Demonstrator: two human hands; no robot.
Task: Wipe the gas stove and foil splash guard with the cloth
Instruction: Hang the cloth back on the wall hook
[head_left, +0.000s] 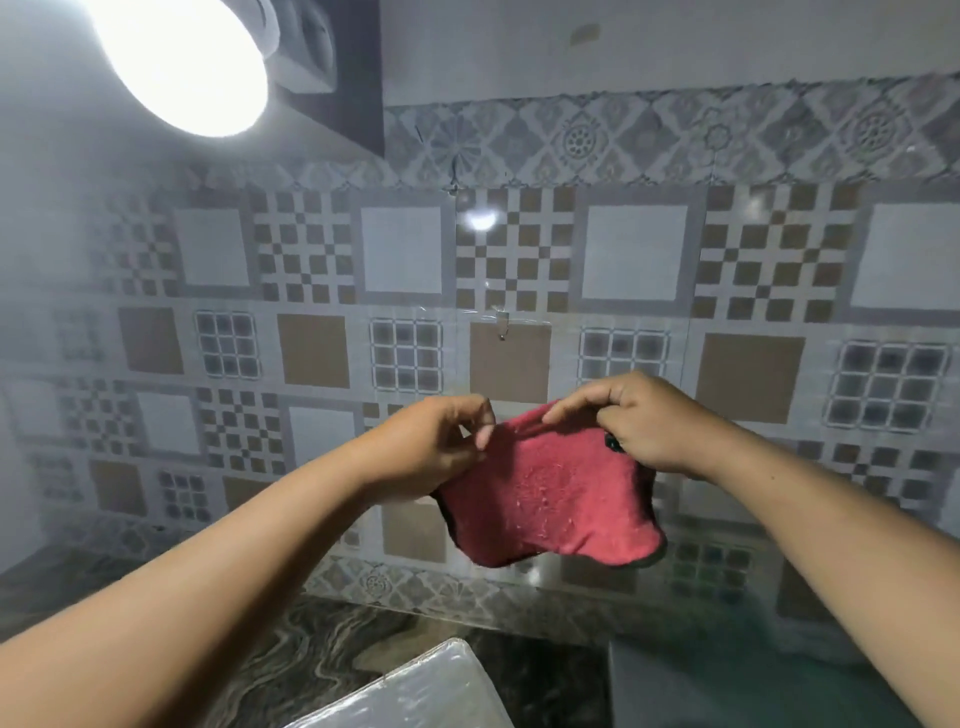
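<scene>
Both the left hand (436, 447) and right hand (639, 426) pinch the red cloth (550, 504) before the tiled wall (519, 260); the silvery sheet (415, 691) below the cloth is cut off and unclear.

The stove was not shown. A foil-covered corner (415, 691) was cut off by the bottom edge. The cloth's (550, 499) upper corners were hidden inside the left hand (431, 447) and right hand (639, 426). The lamp (182, 57) was washed out and cropped at the top. The left tiles (78, 338) were blurred by glare.
</scene>
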